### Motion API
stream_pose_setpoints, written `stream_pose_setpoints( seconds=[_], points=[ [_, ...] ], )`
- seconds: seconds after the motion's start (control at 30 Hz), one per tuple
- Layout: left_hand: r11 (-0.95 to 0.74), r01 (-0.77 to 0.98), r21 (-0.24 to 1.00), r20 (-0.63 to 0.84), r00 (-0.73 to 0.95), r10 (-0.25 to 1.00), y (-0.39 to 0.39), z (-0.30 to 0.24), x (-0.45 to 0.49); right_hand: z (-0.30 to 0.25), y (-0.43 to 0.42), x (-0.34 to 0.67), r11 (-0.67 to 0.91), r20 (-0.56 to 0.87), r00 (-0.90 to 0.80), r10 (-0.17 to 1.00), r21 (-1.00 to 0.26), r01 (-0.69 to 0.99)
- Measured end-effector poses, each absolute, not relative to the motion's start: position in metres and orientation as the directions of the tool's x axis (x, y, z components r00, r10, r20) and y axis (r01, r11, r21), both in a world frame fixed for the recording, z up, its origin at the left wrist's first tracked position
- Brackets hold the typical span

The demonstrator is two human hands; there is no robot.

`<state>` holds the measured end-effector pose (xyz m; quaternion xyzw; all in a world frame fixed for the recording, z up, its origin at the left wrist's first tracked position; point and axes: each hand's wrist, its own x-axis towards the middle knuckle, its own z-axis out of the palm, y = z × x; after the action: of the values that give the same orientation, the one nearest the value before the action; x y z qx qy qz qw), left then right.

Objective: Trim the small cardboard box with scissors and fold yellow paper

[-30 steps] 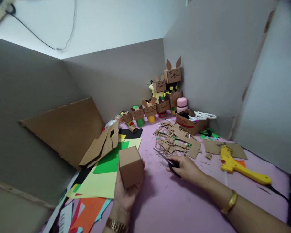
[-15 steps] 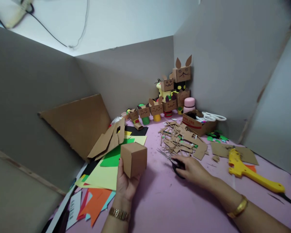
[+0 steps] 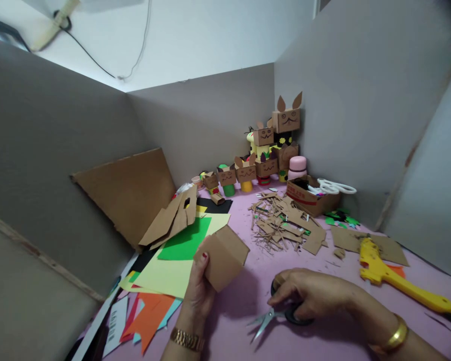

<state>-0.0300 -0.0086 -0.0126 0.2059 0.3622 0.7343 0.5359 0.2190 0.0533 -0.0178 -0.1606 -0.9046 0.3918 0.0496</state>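
My left hand is closed round a small brown cardboard box, held tilted just above the pink table. My right hand grips the black handles of a pair of scissors. The blades point left and toward me, slightly apart, low over the table. The box and the scissors are a short way apart.
Sheets of coloured paper lie at the left beside leaning cardboard pieces. A heap of cardboard scraps sits mid-table. A yellow glue gun lies right. Cardboard rabbit figures and a small carton with white scissors fill the far corner.
My right hand picked the scissors up from near the scrap heap and drew them toward me, the blades swinging to point left. The left hand tilted the box to the right.
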Motion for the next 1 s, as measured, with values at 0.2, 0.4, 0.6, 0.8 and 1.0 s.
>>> stream_pose_setpoints(
  seconds=[0.2,0.4,0.6,0.8,1.0],
  points=[
    [-0.137,-0.622,0.771,-0.089,-0.318,0.944,-0.01,-0.014,-0.031,-0.015,0.052,0.219,0.51,-0.055,-0.926,0.372,-0.822,0.254],
    [-0.064,-0.596,0.801,-0.112,-0.254,0.961,-0.011,-0.017,-0.029,-0.023,0.052,0.204,0.718,0.063,-0.847,0.528,-0.565,0.406],
    [-0.056,-0.557,0.829,-0.095,-0.238,0.967,-0.012,-0.013,-0.025,-0.027,0.044,0.201,0.722,0.116,-0.828,0.548,-0.566,0.398],
    [-0.032,-0.515,0.857,-0.087,-0.206,0.975,-0.016,-0.007,-0.018,-0.02,0.045,0.198,0.663,0.31,-0.675,0.67,-0.658,0.356],
    [-0.021,-0.425,0.905,-0.009,-0.069,0.998,-0.017,-0.007,-0.01,-0.015,0.04,0.195,0.432,0.371,-0.359,0.857,-0.896,0.106]
  ],
)
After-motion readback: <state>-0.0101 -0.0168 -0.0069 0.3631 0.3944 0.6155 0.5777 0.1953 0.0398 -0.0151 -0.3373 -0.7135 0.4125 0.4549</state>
